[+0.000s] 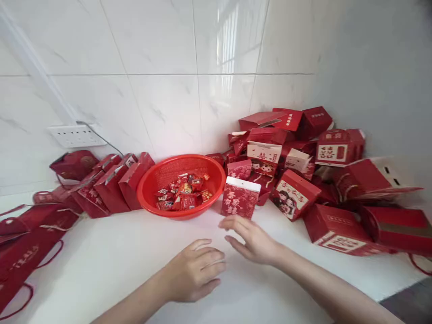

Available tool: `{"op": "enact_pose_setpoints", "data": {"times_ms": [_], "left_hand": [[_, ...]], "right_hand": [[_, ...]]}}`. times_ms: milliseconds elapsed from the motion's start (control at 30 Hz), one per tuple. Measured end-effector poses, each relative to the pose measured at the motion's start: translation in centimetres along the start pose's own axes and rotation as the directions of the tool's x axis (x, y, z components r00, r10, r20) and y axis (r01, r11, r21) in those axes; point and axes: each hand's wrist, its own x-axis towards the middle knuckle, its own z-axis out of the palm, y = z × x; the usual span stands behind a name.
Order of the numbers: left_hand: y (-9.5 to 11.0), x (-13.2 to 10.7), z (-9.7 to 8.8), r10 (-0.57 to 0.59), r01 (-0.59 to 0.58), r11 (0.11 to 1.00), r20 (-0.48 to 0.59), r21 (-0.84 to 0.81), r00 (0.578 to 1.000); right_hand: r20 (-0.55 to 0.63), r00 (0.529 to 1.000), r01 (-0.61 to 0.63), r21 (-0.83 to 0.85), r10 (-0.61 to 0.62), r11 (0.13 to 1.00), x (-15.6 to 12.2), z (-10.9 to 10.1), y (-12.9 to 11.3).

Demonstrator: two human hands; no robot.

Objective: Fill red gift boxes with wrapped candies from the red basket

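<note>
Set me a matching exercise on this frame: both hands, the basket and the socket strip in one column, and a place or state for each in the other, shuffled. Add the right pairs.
Column one
1. Left hand
2. Right hand
3. Basket
4. Socket strip

Column two
A. The nearer hand to the red box with a white top edge
B. Against the tiled wall, at the picture's left
C. Above the white table, the lower of the two hands in the picture
D. Holds small wrapped packets

Right pairs: 1-C, 2-A, 3-D, 4-B
</note>
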Motion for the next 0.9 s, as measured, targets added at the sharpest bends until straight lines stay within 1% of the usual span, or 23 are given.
{"op": "enact_pose_setpoints", "data": {"times_ms": [67,133,200,233,267,367,467,533,633,667,733,800,833,867,900], "left_hand": [[-0.5,0.9,1.1,-0.075,0.078,0.996,0.068,-0.042,0.995],[-0.9,1.5,2.0,-0.125,0.136,0.987,0.117,-0.087,0.985],[-1.3,1.8,2.5,-0.153,0.174,0.974,0.142,-0.144,0.978],[-1.5,1.8,2.6,-0.158,0.182,0.969,0.145,-0.167,0.977],[-1.6,1.8,2.6,-0.165,0.191,0.965,0.147,-0.182,0.975],[-1.6,1.6,2.6,-0.195,0.225,0.957,0.167,-0.184,0.967],[-1.5,1.6,2.5,-0.204,0.236,0.957,0.185,-0.171,0.961],[-1.5,1.7,2.4,-0.207,0.237,0.957,0.184,-0.164,0.961],[-1.6,1.9,2.3,-0.213,0.243,0.958,0.194,-0.149,0.958],[-1.7,1.9,2.3,-0.213,0.244,0.959,0.198,-0.144,0.957],[-1.7,2.0,2.3,-0.214,0.242,0.961,0.200,-0.133,0.956],[-1.9,2.1,2.4,-0.212,0.238,0.964,0.197,-0.121,0.957],[-1.9,2.1,2.4,-0.209,0.234,0.965,0.193,-0.116,0.959],[-2.0,2.1,2.5,-0.205,0.228,0.967,0.186,-0.112,0.961],[-2.1,2.1,2.6,-0.202,0.223,0.969,0.175,-0.109,0.964]], "right_hand": [[-0.031,0.999,0.008,-0.078,-0.011,0.997,1.8,-3.6,0.2],[-0.069,0.997,-0.056,-0.150,0.046,0.987,3.4,-7.2,0.5],[-0.134,0.970,-0.227,-0.215,0.202,0.950,4.3,-10.7,1.2],[-0.170,0.944,-0.318,-0.243,0.282,0.917,4.4,-12.2,1.6],[-0.234,0.912,-0.393,-0.270,0.336,0.879,4.3,-13.5,2.1],[-0.372,0.787,-0.609,-0.338,0.493,0.717,2.8,-16.7,3.5],[-0.451,0.645,-0.764,-0.408,0.617,0.500,-0.1,-19.2,4.0],[-0.532,0.552,-0.828,-0.439,0.642,0.348,-2.4,-21.1,3.6],[-0.692,0.406,-0.900,-0.417,0.597,0.128,-6.0,-23.7,2.2],[-0.736,0.367,-0.916,-0.394,0.569,0.082,-7.3,-24.3,1.7],[-0.805,0.307,-0.940,-0.339,0.508,0.031,-10.1,-24.9,1.3],[-0.867,0.231,-0.967,-0.255,0.442,0.005,-13.5,-24.4,1.4],[-0.895,0.164,-0.983,-0.185,0.415,-0.011,-15.3,-23.9,1.6],[-0.923,0.078,-0.995,-0.093,0.376,-0.022,-17.2,-23.2,1.9],[-0.941,0.041,-0.999,-0.048,0.336,-0.013,-19.1,-22.4,2.3]]}}
